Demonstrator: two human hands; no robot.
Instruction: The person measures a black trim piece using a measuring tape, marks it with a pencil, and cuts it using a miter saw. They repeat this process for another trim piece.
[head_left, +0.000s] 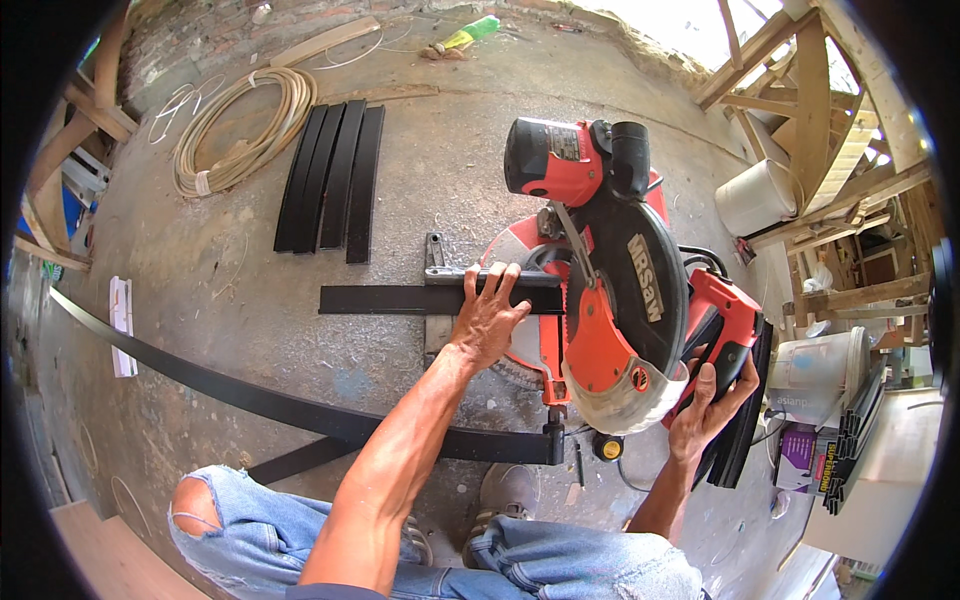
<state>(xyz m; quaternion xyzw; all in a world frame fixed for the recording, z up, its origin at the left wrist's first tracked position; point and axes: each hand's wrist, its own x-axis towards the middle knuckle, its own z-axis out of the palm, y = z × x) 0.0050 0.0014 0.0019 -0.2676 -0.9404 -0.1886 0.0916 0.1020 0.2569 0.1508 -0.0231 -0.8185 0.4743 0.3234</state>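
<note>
Four black strips [331, 180] are lying side by side on the dusty floor [230, 290], next to a coil of pale hose [240, 130]. A long black bar [250, 400] is stretching across in front of the knees. White buckets [822, 365] and a purple box [797, 458] are sitting on the right. The left hand [487, 320] is pressing flat, fingers spread, on a black strip [390, 299] lying under the red saw [610, 290]. The right hand [710, 405] is gripping the saw's handle [728, 345] tightly.
</note>
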